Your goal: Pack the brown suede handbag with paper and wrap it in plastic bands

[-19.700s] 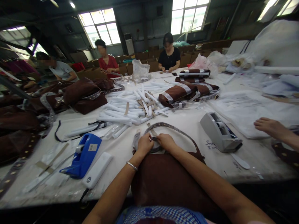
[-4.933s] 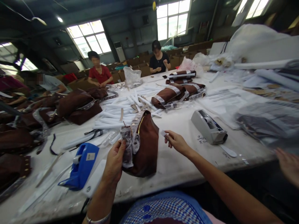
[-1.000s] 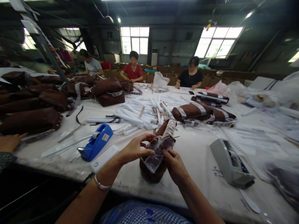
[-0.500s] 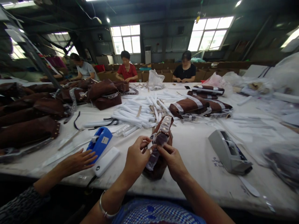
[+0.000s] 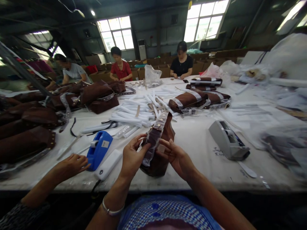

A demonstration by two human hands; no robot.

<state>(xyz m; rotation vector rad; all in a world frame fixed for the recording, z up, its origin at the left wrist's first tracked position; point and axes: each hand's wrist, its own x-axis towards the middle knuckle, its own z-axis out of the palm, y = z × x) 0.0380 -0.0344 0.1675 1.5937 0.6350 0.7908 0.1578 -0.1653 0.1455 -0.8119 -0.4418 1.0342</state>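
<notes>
A brown bag (image 5: 160, 159) stands upright at the near edge of the white table (image 5: 196, 147). Its strap (image 5: 153, 137), bundled in clear plastic wrap, rises in front of it. My left hand (image 5: 131, 157) is closed round the wrapped strap from the left. On the right side of the bundle, my right hand (image 5: 177, 156) presses its fingers against the strap and the bag. A silver bangle sits on my left wrist.
A co-worker's hand (image 5: 69, 166) rests by the blue tape dispenser (image 5: 98, 152) and a white flat device (image 5: 107, 164). A grey tape dispenser (image 5: 227, 140) sits right. White paper rolls (image 5: 134, 115) and brown bags (image 5: 192, 99) lie behind. Three people sit at the far side.
My hands have shifted lower on the wrapped strap and the bag leans a little more upright. The co-worker's hand at left has come in and settled by the blue dispenser.
</notes>
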